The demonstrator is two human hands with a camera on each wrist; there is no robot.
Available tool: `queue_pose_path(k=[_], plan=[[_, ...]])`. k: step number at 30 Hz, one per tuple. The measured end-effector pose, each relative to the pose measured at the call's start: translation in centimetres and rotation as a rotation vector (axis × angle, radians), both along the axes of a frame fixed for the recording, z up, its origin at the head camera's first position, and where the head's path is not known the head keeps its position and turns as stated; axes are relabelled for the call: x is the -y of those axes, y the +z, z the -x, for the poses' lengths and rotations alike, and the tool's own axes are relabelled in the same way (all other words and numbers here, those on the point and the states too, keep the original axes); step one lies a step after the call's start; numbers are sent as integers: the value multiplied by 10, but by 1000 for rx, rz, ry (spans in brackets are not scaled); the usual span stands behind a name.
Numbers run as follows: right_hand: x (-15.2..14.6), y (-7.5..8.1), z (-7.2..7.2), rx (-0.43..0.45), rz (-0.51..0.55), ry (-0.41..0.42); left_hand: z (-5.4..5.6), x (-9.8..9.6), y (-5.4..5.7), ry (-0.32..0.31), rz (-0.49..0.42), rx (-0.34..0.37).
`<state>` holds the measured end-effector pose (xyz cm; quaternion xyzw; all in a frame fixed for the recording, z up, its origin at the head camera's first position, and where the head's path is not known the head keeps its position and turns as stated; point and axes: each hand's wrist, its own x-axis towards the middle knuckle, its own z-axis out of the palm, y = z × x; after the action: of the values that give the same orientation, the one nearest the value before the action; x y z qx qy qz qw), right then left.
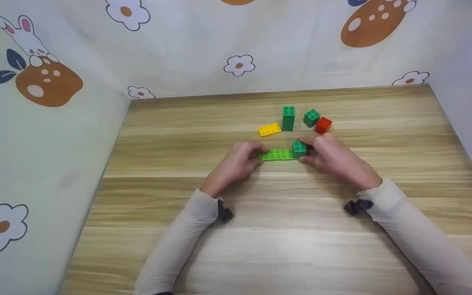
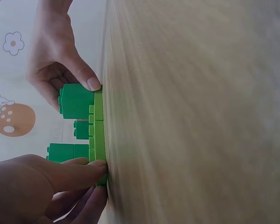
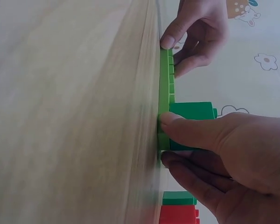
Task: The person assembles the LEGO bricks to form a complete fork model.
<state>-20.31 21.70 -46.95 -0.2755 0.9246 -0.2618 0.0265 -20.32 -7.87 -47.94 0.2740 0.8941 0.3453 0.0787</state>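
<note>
A light green strip of flat toy bricks (image 1: pixel 276 155) lies on the table, a seam visible partway along it in the left wrist view. On its right end sits a dark green block (image 1: pixel 299 150), studs up. My left hand (image 1: pixel 236 162) pinches the strip's left end between thumb and fingers. With its thumb in front and fingers behind, my right hand (image 1: pixel 334 157) grips the strip's right end beside the dark green block. In the right wrist view, the right thumb (image 3: pixel 170 119) lies across the strip's edge and the block's lower part.
Beyond the hands stand a tall green block (image 1: pixel 288 119), a small green block (image 1: pixel 312 118) and a red block (image 1: pixel 323 125). A flat yellow brick (image 1: pixel 269 129) lies to their left. A patterned cloth wall (image 1: pixel 187 53) rises behind the wooden table (image 1: pixel 285 246).
</note>
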Motion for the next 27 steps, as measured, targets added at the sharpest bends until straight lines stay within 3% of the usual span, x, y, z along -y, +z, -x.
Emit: queue_pose_path(k=[9,18,27], plan=[[1,0,-2,61,15,-15,1,2,-1,10,-7,28],[-3,-2,2,58,83,-3,1,1,0,30,-21,50],[-2,-5,5,34,76,-13,5,-2,0,37,-17,43]])
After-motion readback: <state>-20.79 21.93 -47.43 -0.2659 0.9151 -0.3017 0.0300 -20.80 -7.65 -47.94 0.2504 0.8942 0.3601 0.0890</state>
